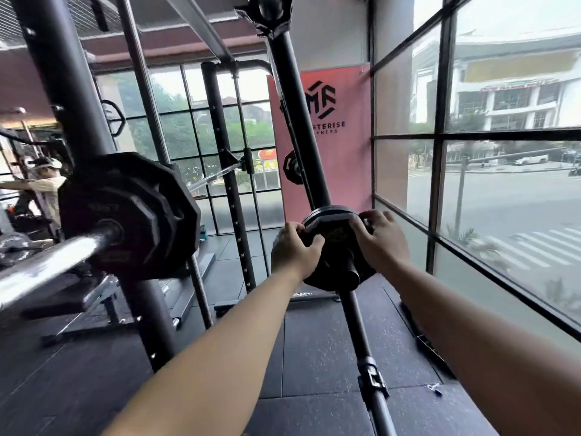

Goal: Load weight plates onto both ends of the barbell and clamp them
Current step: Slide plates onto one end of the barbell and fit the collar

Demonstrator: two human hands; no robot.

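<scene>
Small plate (338, 247) on rack peg (352, 276), gripped at rim by L hand (294, 247) & R hand (382, 239), loaded barbell (56, 259) at left

Bar (47, 262): glossy chrome. Plates (132, 215): matt black, rubbery look. Rack post (301, 146): matt black metal. Floor (314, 341): speckled rubber.
</scene>
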